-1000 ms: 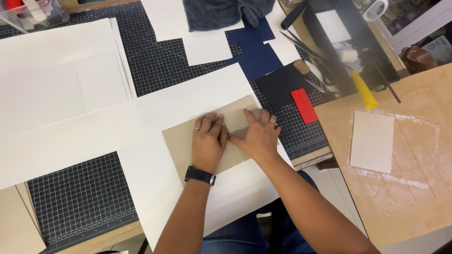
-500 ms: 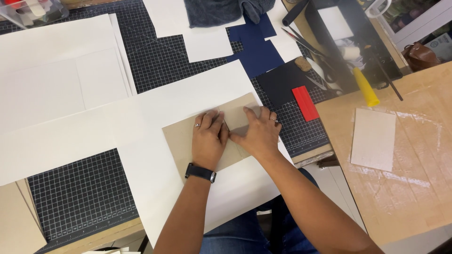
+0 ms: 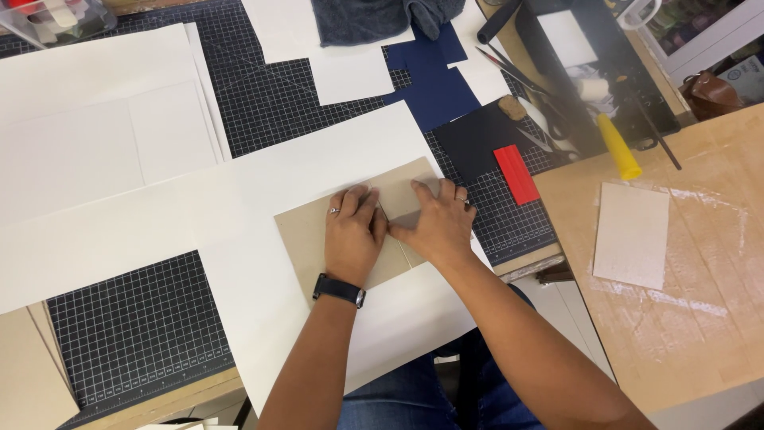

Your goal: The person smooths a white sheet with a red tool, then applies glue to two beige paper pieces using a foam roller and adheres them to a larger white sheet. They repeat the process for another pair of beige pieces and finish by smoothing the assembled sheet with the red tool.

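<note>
Both hands are resting palm-down on a tan sheet of card (image 3: 318,239), side by side and touching at the thumbs. The left hand (image 3: 354,235), with a dark watch (image 3: 339,290) on its wrist and a ring on one finger, is lying flat, its fingers (image 3: 350,199) stretched out and close together, pressing on the card rather than gripping it. The right hand (image 3: 434,223) is lying just to the right, its fingers (image 3: 450,195) slightly spread and bent at the knuckles, the tips pressing down near the card's far right corner; neither hand is closing around anything. The tan card is lying flat on a large white sheet (image 3: 318,159) near the near edge of the desk (image 3: 175,394), its long axis running from near left to far right, so it is sitting skewed against the grid of the black cutting mat (image 3: 119,334). Just right of the hands a red strip (image 3: 516,173) is lying on the mat beside a black card (image 3: 477,143). Farther right, on a wooden board (image 3: 700,318), a pale rectangular piece (image 3: 633,235) is lying flat, and a yellow-handled tool (image 3: 619,147) is pointing away beyond it. Beyond the hands, dark blue paper (image 3: 434,87) is lying among smaller white sheets (image 3: 350,76), and a grey cloth (image 3: 374,17) is sitting at the far edge.
</note>
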